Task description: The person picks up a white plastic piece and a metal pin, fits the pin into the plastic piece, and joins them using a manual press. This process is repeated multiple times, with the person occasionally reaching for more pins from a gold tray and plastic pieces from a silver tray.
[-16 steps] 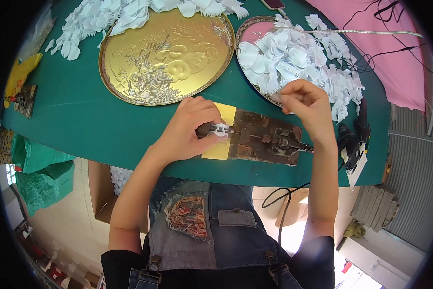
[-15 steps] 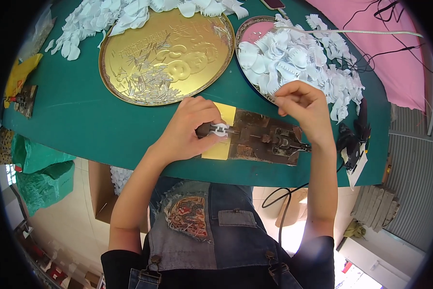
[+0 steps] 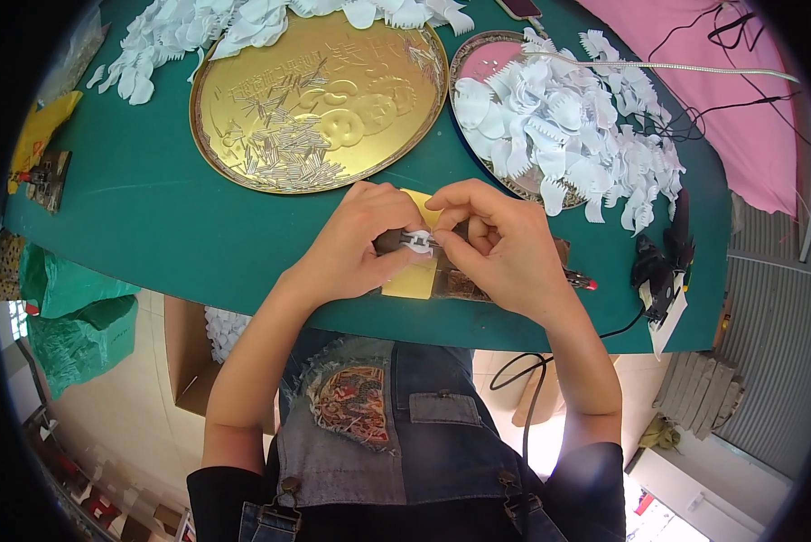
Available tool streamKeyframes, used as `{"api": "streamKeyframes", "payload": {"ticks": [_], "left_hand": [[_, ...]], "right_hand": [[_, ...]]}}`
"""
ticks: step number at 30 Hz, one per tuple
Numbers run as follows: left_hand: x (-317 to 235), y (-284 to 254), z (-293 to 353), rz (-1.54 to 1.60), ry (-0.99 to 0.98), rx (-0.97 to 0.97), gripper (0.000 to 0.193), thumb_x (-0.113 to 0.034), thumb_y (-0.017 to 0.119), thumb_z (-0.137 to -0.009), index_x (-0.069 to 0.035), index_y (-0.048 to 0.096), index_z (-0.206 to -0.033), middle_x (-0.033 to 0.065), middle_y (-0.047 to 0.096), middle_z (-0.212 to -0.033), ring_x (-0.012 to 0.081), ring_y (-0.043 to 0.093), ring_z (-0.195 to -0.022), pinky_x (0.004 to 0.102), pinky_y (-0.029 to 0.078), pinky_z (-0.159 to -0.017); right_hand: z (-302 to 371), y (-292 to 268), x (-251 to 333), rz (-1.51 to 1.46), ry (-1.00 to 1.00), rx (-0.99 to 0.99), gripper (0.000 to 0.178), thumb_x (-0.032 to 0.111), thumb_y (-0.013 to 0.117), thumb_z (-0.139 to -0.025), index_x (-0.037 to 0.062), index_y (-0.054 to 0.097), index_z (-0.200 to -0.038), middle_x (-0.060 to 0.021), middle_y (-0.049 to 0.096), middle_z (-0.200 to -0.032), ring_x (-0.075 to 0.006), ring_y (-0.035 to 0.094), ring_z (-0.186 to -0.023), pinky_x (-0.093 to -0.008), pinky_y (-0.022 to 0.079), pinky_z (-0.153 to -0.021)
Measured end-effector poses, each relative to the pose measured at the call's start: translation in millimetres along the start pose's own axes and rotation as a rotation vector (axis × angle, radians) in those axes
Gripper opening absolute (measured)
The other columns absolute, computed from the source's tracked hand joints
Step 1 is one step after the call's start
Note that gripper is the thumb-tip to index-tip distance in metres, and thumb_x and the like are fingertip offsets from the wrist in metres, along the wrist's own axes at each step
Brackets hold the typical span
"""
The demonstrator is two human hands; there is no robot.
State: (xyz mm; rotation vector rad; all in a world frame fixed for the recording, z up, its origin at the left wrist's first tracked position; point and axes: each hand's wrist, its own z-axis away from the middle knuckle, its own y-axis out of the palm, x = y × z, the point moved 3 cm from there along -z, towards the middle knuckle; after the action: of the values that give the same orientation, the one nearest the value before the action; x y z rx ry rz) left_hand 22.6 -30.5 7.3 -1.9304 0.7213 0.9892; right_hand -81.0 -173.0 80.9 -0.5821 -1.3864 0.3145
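My left hand (image 3: pixel 360 239) is closed with thumb and fingers around a small white plastic piece (image 3: pixel 416 241), which sits at the left end of a dark, worn metal fixture (image 3: pixel 460 285). My right hand (image 3: pixel 505 244) pinches thumb and forefinger together right beside that piece. Whatever is between those fingertips is too small to make out. The right hand covers most of the fixture; the red-tipped end of its lever (image 3: pixel 582 281) shows past the wrist. Under the left fingers lies a yellow pad (image 3: pixel 407 285).
Beyond my hands, a gold oval tray (image 3: pixel 369 154) carries many thin metal pins. To its right, a round tray (image 3: pixel 464 59) is heaped with white comb-toothed plastic pieces (image 3: pixel 550 117). More white pieces lie at the far left. A black cabled tool (image 3: pixel 663 280) rests at the right edge.
My right hand has come from the edge of the round tray down and left to the white piece, now covering the fixture. My left hand has stayed nearly still.
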Motion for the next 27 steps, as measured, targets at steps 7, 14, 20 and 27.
{"api": "streamKeyframes", "payload": {"ticks": [7,14,20,27], "left_hand": [[2.2,2.2,0.8,0.004,0.012,0.011,0.023,-0.013,0.077,-0.076,-0.008,0.062,-0.093,0.0042,0.060,-0.089,0.0257,0.056,-0.087,0.0362,0.038,-0.085],[1.8,2.9,0.8,-0.004,0.002,0.013,0.024,-0.015,0.078,-0.078,-0.006,0.062,-0.094,0.0056,0.059,-0.091,0.0264,0.055,-0.088,0.0369,0.039,-0.085],[2.2,3.1,0.4,-0.015,0.007,0.011,0.027,-0.015,0.078,-0.077,-0.006,0.061,-0.096,0.0056,0.058,-0.090,0.0265,0.055,-0.087,0.0372,0.039,-0.085],[4.4,2.7,1.6,-0.029,0.000,0.022,0.027,-0.015,0.078,-0.076,-0.006,0.060,-0.093,0.0057,0.057,-0.089,0.0268,0.055,-0.087,0.0370,0.039,-0.085]], "right_hand": [[-4.4,2.8,9.9,0.141,-0.070,0.037,0.021,0.002,0.066,-0.084,0.0056,0.061,-0.104,-0.0059,0.067,-0.076,-0.0244,0.065,-0.066,-0.0359,0.049,-0.059],[-5.5,3.4,13.7,0.229,-0.085,0.068,0.018,0.002,0.065,-0.085,0.0049,0.061,-0.103,-0.0080,0.072,-0.085,-0.0272,0.071,-0.076,-0.0387,0.052,-0.064],[-3.6,5.8,10.0,0.123,-0.033,0.055,0.013,0.003,0.065,-0.087,0.0045,0.061,-0.099,-0.0103,0.074,-0.091,-0.0292,0.072,-0.079,-0.0374,0.054,-0.066],[1.0,11.3,6.4,0.306,-0.226,-0.027,0.010,0.005,0.069,-0.085,0.0062,0.065,-0.094,-0.0081,0.069,-0.086,-0.0290,0.066,-0.074,-0.0391,0.049,-0.066]]}}
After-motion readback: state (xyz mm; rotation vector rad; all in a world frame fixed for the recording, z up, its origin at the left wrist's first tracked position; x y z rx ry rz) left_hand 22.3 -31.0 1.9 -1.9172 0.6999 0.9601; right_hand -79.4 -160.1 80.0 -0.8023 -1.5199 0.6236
